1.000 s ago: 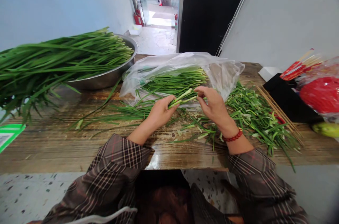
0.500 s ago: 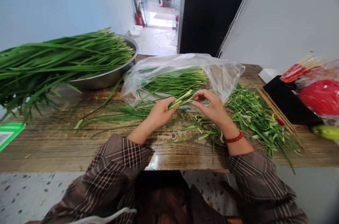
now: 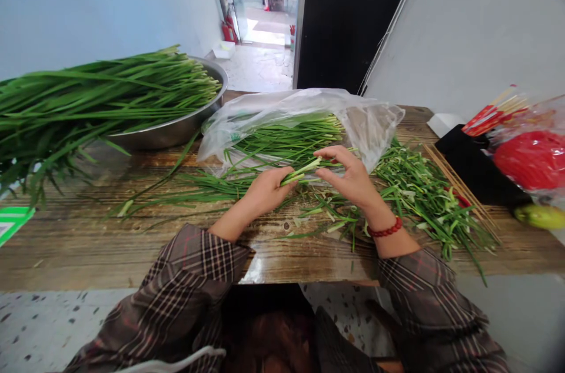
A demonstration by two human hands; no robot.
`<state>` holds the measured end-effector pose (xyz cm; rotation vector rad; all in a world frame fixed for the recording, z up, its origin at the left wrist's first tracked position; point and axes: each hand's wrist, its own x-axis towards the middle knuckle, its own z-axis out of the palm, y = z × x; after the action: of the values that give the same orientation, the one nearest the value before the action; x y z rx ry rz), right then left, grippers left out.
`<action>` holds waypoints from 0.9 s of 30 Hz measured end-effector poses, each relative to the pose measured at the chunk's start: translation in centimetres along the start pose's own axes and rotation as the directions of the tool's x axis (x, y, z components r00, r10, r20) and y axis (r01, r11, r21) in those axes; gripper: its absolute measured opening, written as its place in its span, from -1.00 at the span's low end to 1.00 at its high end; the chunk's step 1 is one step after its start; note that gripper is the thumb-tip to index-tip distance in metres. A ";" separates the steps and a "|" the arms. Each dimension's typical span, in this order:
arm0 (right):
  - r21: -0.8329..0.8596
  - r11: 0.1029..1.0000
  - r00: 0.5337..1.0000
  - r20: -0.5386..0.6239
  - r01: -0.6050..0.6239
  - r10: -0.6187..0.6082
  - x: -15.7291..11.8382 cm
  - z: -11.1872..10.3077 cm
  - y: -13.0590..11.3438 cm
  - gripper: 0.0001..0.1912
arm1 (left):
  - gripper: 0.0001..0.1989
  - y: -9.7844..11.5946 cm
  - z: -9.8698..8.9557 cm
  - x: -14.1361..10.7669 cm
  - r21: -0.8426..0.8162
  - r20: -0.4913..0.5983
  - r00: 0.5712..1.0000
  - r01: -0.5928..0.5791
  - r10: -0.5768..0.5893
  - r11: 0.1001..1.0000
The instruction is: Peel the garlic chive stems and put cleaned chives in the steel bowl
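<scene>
My left hand is closed round a few garlic chives, whose pale stem ends point up to the right. At those ends is my right hand, thumb and fingers apart in a curve around the tips; whether it touches them I cannot tell. Behind both hands, more chives lie in a clear plastic bag with its mouth towards me. Loose chives are spread left of my left hand. A heap of trimmed leaves and scraps lies to the right of my right hand.
At the left, a steel basin holds a large pile of chives overhanging its rim. Thin wooden sticks, a black box, a red bundle in plastic and a yellow-green object lie at the right of the wooden table.
My right hand has shifted slightly left, its fingers now around the chives' pale ends. My left hand keeps its hold, and the stems tilt a little lower. The whole view has shifted slightly.
</scene>
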<state>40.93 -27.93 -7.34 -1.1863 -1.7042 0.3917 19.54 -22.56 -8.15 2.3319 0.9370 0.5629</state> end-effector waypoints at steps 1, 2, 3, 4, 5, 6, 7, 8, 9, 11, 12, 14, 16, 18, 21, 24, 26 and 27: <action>-0.001 1.000 1.000 0.003 0.020 -0.020 0.0 0.1 0.0 -0.85 | -0.75 0.0 0.0 0.0 0.004 0.006 1.000 -0.001 0.001 1.000; 0.008 1.000 0.999 -0.029 0.019 -0.019 0.1 0.1 0.0 -0.87 | -0.75 0.0 0.0 0.0 0.002 0.006 1.000 -0.003 0.003 1.000; 0.029 1.000 0.995 -0.098 0.001 0.002 0.1 0.0 0.2 -0.85 | -0.76 0.1 0.0 0.0 -0.005 -0.004 1.000 -0.004 0.004 1.000; 0.062 0.998 0.981 -0.191 -0.026 0.038 0.1 -0.3 0.5 -0.83 | -0.76 0.2 -0.1 0.0 -0.016 -0.024 1.000 -0.004 0.004 1.000; 0.104 0.993 0.954 -0.289 -0.050 0.078 0.2 -0.7 0.9 -0.81 | -0.76 0.3 -0.2 0.0 -0.030 -0.056 0.998 0.000 -0.001 1.000; 0.148 0.987 0.921 -0.372 -0.063 0.115 0.2 -1.2 1.2 -0.78 | -0.75 0.4 -0.3 0.0 -0.048 -0.099 0.995 0.008 -0.013 0.999; 0.186 0.980 0.893 -0.427 -0.065 0.140 0.2 -1.7 1.4 -0.73 | -0.73 0.5 -0.5 0.0 -0.068 -0.151 0.988 0.021 -0.031 0.997; 0.208 0.976 0.883 -0.445 -0.060 0.149 0.2 -2.2 1.5 -0.68 | -0.72 0.5 -0.8 0.0 -0.089 -0.206 0.977 0.036 -0.054 0.995; 0.209 0.976 0.897 -0.419 -0.055 0.141 0.2 -2.7 1.4 -0.63 | -0.71 0.6 -1.0 0.0 -0.111 -0.264 0.961 0.051 -0.079 0.993; 0.166 0.985 0.965 -0.250 -0.041 0.082 0.2 -3.1 0.7 -0.64 | -0.74 0.6 -1.6 0.0 -0.156 -0.370 0.920 0.075 -0.129 0.985; 0.142 0.989 0.993 -0.106 -0.030 0.046 0.1 -3.1 0.3 -0.71 | -0.76 0.5 -1.9 -0.1 -0.178 -0.415 0.897 0.082 -0.151 0.981; 0.126 0.992 0.971 0.236 -0.005 -0.025 0.0 -2.7 -0.3 -0.86 | -0.77 0.3 -2.3 -0.1 -0.211 -0.487 0.855 0.083 -0.178 0.974; 0.120 0.993 0.895 0.443 0.008 -0.061 -0.2 -1.9 -0.4 -0.82 | -0.76 0.2 -2.6 -0.1 -0.220 -0.532 0.827 0.074 -0.183 0.973; 0.039 0.999 0.912 0.409 0.030 -0.044 -0.3 -0.9 0.4 -0.85 | -0.72 0.1 -2.6 -0.1 -0.209 -0.551 0.815 0.071 -0.178 0.975; -0.220 0.975 0.986 0.165 0.038 -0.001 -0.4 0.3 2.5 -0.80 | -0.67 0.4 -2.5 -0.2 -0.184 -0.544 0.822 0.080 -0.170 0.980; -0.435 0.898 0.994 0.111 0.061 -0.013 -0.4 1.0 4.3 -0.78 | -0.66 0.7 -2.3 -0.3 -0.161 -0.532 0.831 0.090 -0.163 0.983; -0.526 0.845 0.990 0.137 0.099 -0.031 -0.3 1.3 4.9 -0.81 | -0.66 0.8 -2.2 -0.3 -0.150 -0.529 0.834 0.091 -0.157 0.985; -0.559 0.821 0.988 0.149 0.113 -0.035 -0.2 1.5 5.1 -0.82 | -0.66 0.8 -2.2 -0.3 -0.147 -0.530 0.834 0.089 -0.154 0.985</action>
<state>42.35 -25.32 -11.73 -1.5336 -2.0551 -0.1106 18.52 -22.51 -6.01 2.0157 1.2515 1.2294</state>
